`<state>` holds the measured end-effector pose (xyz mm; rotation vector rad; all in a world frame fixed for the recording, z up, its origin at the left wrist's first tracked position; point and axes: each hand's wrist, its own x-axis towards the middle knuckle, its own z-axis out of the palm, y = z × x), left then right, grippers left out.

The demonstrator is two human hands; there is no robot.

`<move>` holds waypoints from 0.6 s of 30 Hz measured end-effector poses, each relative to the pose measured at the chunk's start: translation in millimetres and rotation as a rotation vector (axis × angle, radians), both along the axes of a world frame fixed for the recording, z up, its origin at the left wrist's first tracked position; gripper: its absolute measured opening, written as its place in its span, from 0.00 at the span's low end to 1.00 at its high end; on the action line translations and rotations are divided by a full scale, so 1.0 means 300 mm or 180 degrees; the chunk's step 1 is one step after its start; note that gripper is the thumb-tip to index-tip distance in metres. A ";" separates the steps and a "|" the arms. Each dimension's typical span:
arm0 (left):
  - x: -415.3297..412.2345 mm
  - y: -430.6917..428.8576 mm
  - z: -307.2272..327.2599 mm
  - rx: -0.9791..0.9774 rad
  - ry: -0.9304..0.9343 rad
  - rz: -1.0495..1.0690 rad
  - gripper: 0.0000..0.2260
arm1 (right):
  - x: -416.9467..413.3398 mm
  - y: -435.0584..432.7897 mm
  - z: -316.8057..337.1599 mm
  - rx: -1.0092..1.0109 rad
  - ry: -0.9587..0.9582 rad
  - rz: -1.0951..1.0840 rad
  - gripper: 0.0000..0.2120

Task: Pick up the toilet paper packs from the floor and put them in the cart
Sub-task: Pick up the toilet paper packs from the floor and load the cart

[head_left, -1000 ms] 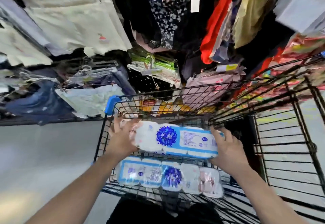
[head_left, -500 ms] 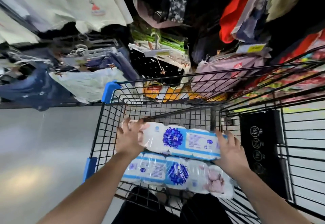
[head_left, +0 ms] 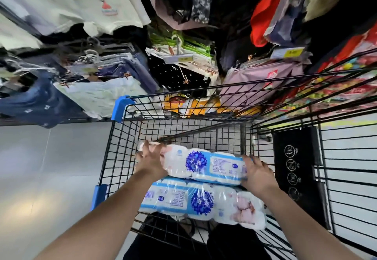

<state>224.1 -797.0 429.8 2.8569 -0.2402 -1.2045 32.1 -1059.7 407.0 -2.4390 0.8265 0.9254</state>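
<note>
The left hand [head_left: 152, 162] has its fingers splayed and hooked over one end of the upper pack [head_left: 204, 165], and the right hand [head_left: 258, 175] cups the other end. Over the last second the pack has sunk from the rim of the cart [head_left: 122, 147] down into the basket, just beyond and partly over the lower pack [head_left: 202, 201]. Whether its weight already rests there is hard to tell. Letting go looks like the next step.

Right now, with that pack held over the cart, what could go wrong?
The upper pack is held only at its ends by the left hand and right hand; the glossy wrap could slip from that grip. Landing on the lower pack in the cart, it might slide off crooked.
</note>
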 end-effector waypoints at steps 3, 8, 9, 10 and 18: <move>-0.003 0.003 0.033 0.0012 -0.0069 -0.0052 0.44 | 0.018 0.016 0.037 0.0008 -0.0233 -0.0077 0.37; 0.012 0.000 0.146 -0.0461 -0.0455 -0.0092 0.39 | 0.077 0.054 0.184 0.0060 -0.0947 -0.0124 0.35; 0.019 0.002 0.181 -0.0591 -0.0519 -0.0023 0.38 | 0.093 0.060 0.227 0.0036 -0.1083 -0.0083 0.34; 0.030 0.004 0.219 -0.0718 -0.0576 0.0035 0.38 | 0.111 0.065 0.273 0.0004 -0.1193 -0.0041 0.34; 0.137 0.090 0.614 -0.2012 -0.1401 0.0182 0.30 | 0.277 0.150 0.699 -0.0151 -0.2261 0.0354 0.29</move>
